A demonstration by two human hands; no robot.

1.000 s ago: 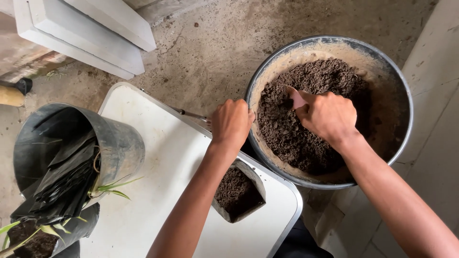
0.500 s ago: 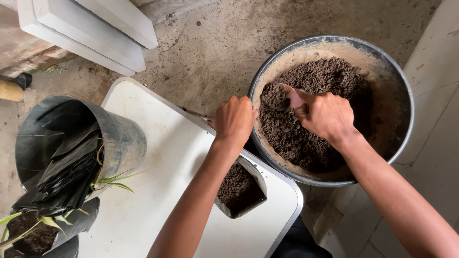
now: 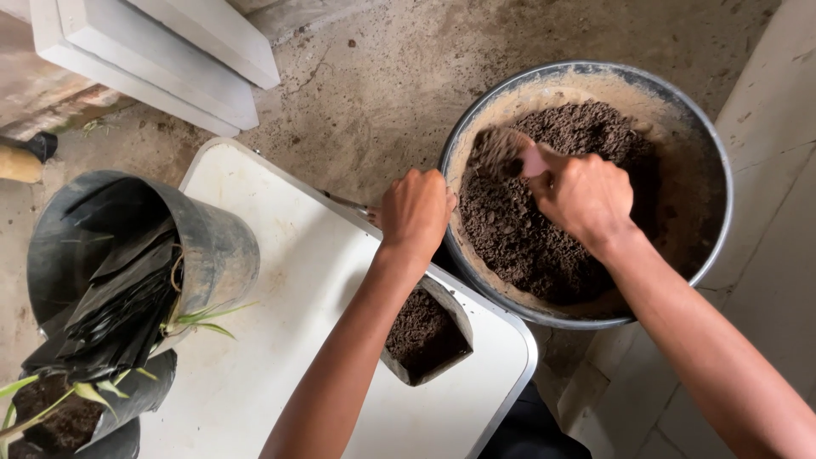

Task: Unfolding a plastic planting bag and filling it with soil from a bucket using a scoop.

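Right hand [image 3: 586, 195] closed in a fist round the pink handle of a small scoop [image 3: 510, 155], down inside the large round grey metal basin [image 3: 712, 161]. Scoop blade blurred, heaped with dark brown potting soil [image 3: 552, 212], at the basin's left inner wall. Soil filling the basin's middle and left; pale dusty film on the bare inner wall to the right.

Left hand [image 3: 415, 212] curled shut at the basin's left rim, above the far right edge of the white rounded-corner tabletop [image 3: 272, 323]; whatever sits inside the fist hidden, only a thin metal-looking tip showing beside the knuckles. Below the left forearm, at the tabletop's right edge, a small black soft plastic nursery bag [image 3: 425, 336] standing open, part-filled with the same soil.

At the tabletop's left edge, a black plastic bucket [image 3: 204, 246] tilted on its side, a sheaf of folded black nursery bags [image 3: 119, 314] spilling from its mouth. Near the left corner, filled black bags with green seedling leaves [image 3: 51, 408]. Beyond the tabletop, bare concrete floor [image 3: 374, 76] and stacked white slabs [image 3: 170, 59].
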